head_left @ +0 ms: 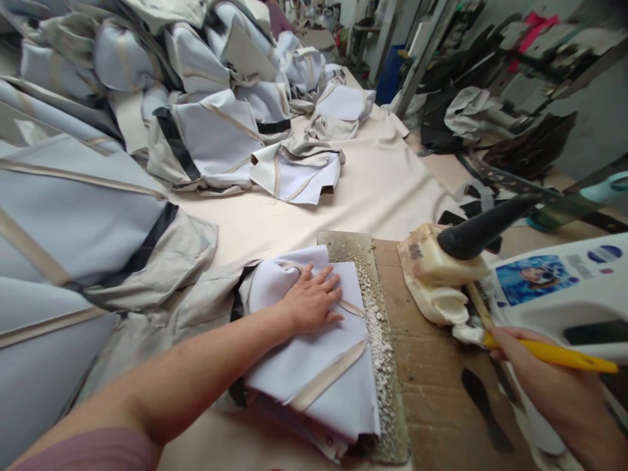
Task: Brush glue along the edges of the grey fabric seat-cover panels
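Note:
My left hand (314, 297) lies flat with fingers spread on a white sewn piece (324, 373) with beige tape strips. The piece rests partly on a board (380, 340) crusted with whitish lumps. In my right hand (534, 373) is a yellow-handled brush (554, 353), its tip white and wet-looking. The brush tip is beside a cut-open plastic container (436, 261) with whitish residue, and whether it touches the container I cannot tell. Under that container and the board lies brown cardboard (426, 366).
Similar white and grey sewn pieces (210, 140) are heaped at the left and back. A white jug (579, 275) with a picture label lies at the right. A black hammer-like tool (471, 229) leans over the container. A dark flat blade (483, 405) lies on the cardboard.

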`<state>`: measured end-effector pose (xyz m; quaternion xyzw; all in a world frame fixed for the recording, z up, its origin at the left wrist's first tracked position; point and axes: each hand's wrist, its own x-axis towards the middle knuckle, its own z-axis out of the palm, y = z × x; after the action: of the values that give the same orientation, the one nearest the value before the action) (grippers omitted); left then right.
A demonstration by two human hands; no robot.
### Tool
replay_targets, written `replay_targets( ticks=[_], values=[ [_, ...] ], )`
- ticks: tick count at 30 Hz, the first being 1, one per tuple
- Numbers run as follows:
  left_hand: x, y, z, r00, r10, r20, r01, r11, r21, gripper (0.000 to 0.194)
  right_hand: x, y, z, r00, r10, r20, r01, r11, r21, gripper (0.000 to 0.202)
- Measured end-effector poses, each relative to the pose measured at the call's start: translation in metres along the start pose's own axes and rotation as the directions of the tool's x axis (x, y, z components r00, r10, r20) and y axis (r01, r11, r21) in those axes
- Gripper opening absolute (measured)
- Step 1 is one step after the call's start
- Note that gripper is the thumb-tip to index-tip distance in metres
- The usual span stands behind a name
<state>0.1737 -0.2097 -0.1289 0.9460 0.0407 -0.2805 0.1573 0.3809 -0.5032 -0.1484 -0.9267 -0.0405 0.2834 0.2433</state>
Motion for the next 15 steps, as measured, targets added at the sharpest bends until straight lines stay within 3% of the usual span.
replay_targets(
  ticks=[2,4,6,9,12,15],
  values=[
    [0.001,0.000,0.000,1.000,0.009,-0.030,-0.009,1.000,0.007,0.048,-0.001,-0.028,0.010,1.000,0.007,0.002,-0.007,0.994,0.107,0.029],
    [0.003,0.001,-0.001,0.998,0.015,-0.058,-0.015,1.000,0.008,0.044,-0.004,-0.061,0.031,0.996,-0.023,0.092,-0.005,0.956,0.293,0.032],
    [0.003,0.001,-0.001,0.997,0.009,-0.075,-0.009,1.000,0.002,0.040,-0.006,-0.092,0.058,0.967,-0.130,0.219,0.034,0.918,0.395,0.032],
    [0.003,0.000,-0.002,0.996,-0.001,-0.091,0.000,1.000,-0.013,0.037,0.004,-0.129,0.102,0.927,-0.255,0.273,0.118,0.894,0.432,0.026],
    [0.003,0.000,-0.003,0.996,0.004,-0.094,-0.006,1.000,-0.016,0.035,0.026,-0.152,0.136,0.930,-0.271,0.247,0.147,0.893,0.426,0.023],
    [0.004,0.000,-0.003,0.995,0.008,-0.104,-0.009,1.000,-0.007,0.035,0.040,-0.158,0.151,0.932,-0.273,0.237,0.154,0.893,0.423,0.023]
  ],
)
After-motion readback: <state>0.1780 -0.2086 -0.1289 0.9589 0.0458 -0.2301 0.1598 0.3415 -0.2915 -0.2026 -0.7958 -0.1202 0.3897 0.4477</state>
